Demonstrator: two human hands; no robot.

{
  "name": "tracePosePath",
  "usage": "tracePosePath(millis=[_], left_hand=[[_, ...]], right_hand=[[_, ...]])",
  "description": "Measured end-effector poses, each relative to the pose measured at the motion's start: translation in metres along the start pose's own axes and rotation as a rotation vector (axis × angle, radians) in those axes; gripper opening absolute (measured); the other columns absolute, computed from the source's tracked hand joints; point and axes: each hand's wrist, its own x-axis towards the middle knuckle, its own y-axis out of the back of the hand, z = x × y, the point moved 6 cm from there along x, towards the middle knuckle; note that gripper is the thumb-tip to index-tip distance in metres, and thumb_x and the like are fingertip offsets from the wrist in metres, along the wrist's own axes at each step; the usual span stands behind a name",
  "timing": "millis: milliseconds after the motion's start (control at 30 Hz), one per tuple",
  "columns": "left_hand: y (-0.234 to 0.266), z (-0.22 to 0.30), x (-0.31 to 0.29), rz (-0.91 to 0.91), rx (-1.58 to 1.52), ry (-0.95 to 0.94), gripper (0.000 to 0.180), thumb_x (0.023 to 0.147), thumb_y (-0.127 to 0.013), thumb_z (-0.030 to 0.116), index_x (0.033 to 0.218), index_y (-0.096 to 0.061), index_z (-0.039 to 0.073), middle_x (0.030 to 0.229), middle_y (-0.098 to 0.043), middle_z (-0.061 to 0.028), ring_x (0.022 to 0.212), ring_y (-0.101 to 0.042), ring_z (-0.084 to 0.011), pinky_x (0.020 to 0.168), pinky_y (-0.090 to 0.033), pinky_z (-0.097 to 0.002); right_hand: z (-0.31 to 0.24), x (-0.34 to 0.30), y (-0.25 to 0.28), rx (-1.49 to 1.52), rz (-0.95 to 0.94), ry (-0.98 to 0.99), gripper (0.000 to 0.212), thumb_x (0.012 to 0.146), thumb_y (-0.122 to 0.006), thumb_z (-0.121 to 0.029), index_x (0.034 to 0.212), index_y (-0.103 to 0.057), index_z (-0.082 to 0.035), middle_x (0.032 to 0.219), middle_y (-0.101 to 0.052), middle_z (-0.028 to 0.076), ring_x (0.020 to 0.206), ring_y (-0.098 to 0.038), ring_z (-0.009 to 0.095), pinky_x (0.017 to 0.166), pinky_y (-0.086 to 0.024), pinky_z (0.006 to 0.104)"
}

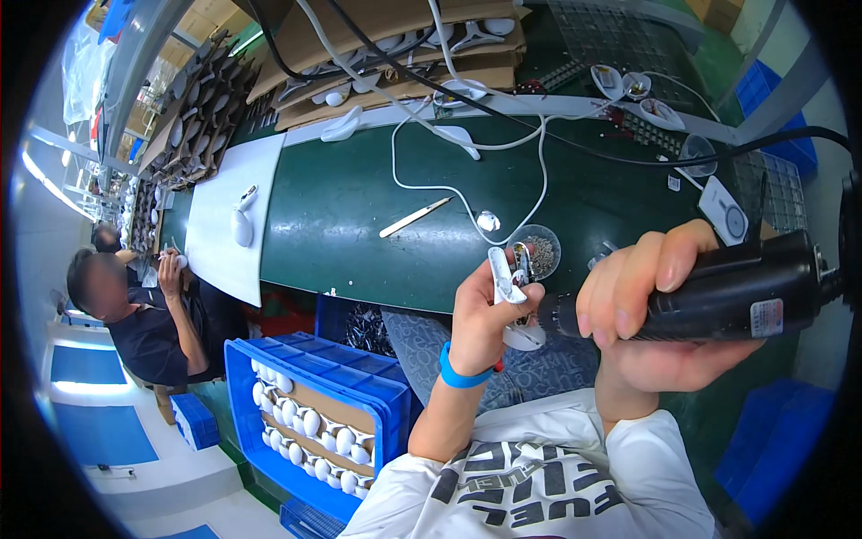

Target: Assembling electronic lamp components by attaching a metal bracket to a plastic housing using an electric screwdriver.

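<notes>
My right hand (651, 292) is wrapped round a black electric screwdriver (732, 292), held sideways with its tip end toward my left hand. Pinched in my left hand (485, 319) is a white plastic device housing (505, 274), its inner side showing some small metal parts. The screwdriver's front end is right beside the housing; whether the bit touches it I cannot tell. Just behind my left fingers stands a clear round dish (544, 244) of small screws. Farther off on the green table (337, 211) lie a pair of tweezers (415, 217) and a small white piece (488, 221).
White and black cables (544, 148) hang across the table. White shells (341, 125) and open housings (660, 113) lie along the back ledge. A blue crate (310, 422) of white parts stands at lower left. A co-worker (166, 323) sits left beside a white board (229, 211).
</notes>
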Motion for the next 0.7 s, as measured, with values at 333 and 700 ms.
tracePosePath(millis=[333,700], left_hand=[[0.005,0.001,0.001,0.007,-0.016,0.038,0.048,0.082,-0.069,0.003,0.127,-0.055,-0.004,0.079,-0.058,-0.0017,0.066,-0.055,-0.0097,0.060,-0.044,-0.0239],[0.007,0.000,0.001,-0.203,0.061,-0.034,0.061,0.077,-0.071,0.002,0.135,-0.052,-0.002,0.112,-0.068,-0.0130,0.080,-0.062,-0.0098,0.070,-0.048,-0.0224]], right_hand=[[-0.009,0.006,0.004,-0.041,0.047,0.029,0.076,0.089,-0.040,-0.073,0.111,-0.044,-0.001,0.065,-0.053,0.006,0.045,-0.047,0.016,0.040,-0.043,0.0299],[0.025,0.024,0.044,0.079,0.009,-0.014,0.096,0.083,-0.042,-0.080,0.122,-0.042,0.008,0.079,-0.059,0.013,0.064,-0.056,0.018,0.058,-0.046,0.0290]])
